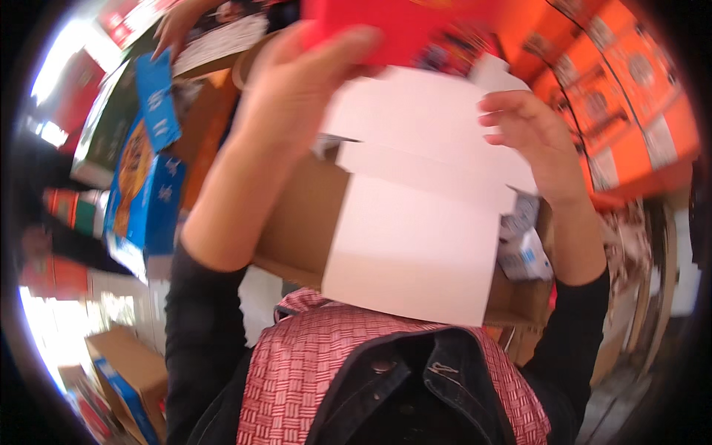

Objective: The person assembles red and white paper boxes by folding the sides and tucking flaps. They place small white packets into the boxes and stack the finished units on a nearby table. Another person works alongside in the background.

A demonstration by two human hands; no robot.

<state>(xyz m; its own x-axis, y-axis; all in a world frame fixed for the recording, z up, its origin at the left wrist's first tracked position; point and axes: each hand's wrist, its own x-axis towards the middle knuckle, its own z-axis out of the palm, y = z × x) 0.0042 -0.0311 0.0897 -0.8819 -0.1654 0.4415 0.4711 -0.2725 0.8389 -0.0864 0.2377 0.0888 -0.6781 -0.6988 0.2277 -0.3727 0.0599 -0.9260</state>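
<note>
A white unfolded carton blank (415, 237) with slits and flaps lies across a brown cardboard box (304, 215) in front of me. At the top, a bright red flat-sided piece (400, 33) with a dark printed patch overlaps the blank's far end; whether the two are joined I cannot tell. My left hand (315, 63), blurred, is closed on the red piece's lower left edge. My right hand (538, 141) hovers over the blank's right side, fingers bent and apart, holding nothing visible. Small white-and-grey packets (525, 252) lie in the brown box, at its right.
Orange boxes (608, 96) are stacked at the far right. An opened blue box (152, 193) stands at the left, near another person's hand (178, 30) at the top left. A brown carton (130, 378) with a blue stripe sits at the lower left.
</note>
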